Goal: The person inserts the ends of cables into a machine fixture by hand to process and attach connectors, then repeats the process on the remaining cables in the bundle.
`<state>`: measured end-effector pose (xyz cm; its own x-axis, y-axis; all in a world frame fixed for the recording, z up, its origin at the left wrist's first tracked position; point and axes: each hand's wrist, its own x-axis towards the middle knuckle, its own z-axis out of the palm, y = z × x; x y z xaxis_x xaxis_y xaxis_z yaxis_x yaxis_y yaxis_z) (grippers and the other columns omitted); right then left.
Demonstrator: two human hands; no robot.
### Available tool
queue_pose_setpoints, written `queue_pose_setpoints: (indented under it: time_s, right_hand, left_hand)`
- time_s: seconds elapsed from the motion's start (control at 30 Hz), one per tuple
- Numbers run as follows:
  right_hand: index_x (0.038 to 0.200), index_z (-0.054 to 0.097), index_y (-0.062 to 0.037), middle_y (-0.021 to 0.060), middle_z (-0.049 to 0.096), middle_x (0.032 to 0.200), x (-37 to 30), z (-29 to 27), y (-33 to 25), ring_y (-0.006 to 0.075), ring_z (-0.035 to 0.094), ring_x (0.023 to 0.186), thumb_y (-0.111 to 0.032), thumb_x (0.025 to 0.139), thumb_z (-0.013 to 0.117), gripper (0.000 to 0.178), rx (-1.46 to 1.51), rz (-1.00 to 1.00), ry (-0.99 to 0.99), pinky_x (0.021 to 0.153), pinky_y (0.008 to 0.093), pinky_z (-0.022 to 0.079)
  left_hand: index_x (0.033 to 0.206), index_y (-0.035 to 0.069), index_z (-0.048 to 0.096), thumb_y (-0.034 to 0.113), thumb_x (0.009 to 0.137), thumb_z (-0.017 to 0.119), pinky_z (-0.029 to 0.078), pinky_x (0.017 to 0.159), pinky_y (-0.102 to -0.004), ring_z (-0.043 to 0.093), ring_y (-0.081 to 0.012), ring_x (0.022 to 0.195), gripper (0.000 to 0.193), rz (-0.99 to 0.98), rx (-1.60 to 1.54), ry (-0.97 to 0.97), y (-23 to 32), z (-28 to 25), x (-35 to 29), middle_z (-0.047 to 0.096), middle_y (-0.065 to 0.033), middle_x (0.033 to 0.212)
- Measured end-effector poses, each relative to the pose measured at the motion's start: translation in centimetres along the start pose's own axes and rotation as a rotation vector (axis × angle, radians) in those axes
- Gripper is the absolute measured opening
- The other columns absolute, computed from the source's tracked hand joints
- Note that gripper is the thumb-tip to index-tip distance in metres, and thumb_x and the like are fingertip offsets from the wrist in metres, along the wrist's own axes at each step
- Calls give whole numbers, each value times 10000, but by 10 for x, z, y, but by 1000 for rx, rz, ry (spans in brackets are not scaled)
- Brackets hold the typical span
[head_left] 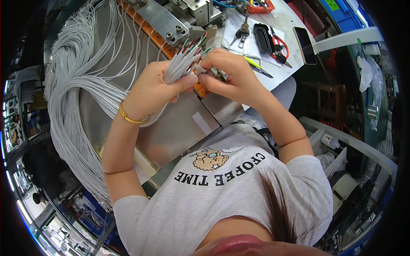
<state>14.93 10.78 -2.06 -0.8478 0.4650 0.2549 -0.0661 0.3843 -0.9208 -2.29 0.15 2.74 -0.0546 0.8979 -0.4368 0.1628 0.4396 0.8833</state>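
My left hand [154,89] is closed around a bundle of white cables [180,64]. Thin red, green, black and white wires stick out of the cables' upper ends. My right hand [232,73] is closed in a pinch beside the bundle, its thumb and fingertips meeting close to my left thumb. A small whitish bit shows between the right fingertips, too covered to name. From the left hand the cables run back into a large hank of white cables [70,115], which loops along the left side of the metal worktop [171,134].
An orange strip with holes [147,27] runs under the hands, beside a metal machine [194,10]. Further right on the white table lie keys [242,32], red-handled pliers [279,50], a yellow-green pen-like tool [255,65] and a phone [304,46]. A red tray [261,7] stands behind.
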Motion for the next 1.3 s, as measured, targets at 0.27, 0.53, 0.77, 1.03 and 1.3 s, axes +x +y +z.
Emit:
queue_pose_setpoints:
  time_s: [0.27,0.53,0.77,1.03,1.3]
  right_hand:
    - [844,558,6,121,548,773,5,-4,19,281,534,738,-43,766,609,105,-282,-425,69,701,329,428]
    - [863,555,10,109,541,773,4,8,8,232,519,708,-140,870,531,152,-80,-87,94,687,315,416]
    - [851,539,10,91,528,732,1,2,42,186,497,700,-220,906,508,239,-146,178,150,638,292,397]
    - [761,476,-15,31,460,689,4,6,63,79,405,668,-236,916,503,271,137,276,63,583,247,350]
    - [797,506,-18,-4,483,721,-2,9,68,61,417,678,-191,905,512,205,-19,220,238,591,237,364]
  left_hand:
    - [948,33,635,213,833,661,402,504,-189,499,-29,614,215,71,-90,-55,-4,-3,1,611,4,734]
    - [955,13,630,157,834,657,384,526,-195,491,-25,649,190,266,89,238,-6,13,0,571,11,691]
    - [865,-5,614,158,829,651,376,480,-214,495,-44,569,171,164,197,417,7,-2,-12,577,-16,692]
    - [855,-6,591,150,852,601,399,443,-222,515,-65,502,157,0,-21,197,-15,6,7,584,-17,654]
    - [896,10,602,153,853,597,409,442,-213,541,-58,547,150,-45,33,94,-11,3,16,587,-13,664]
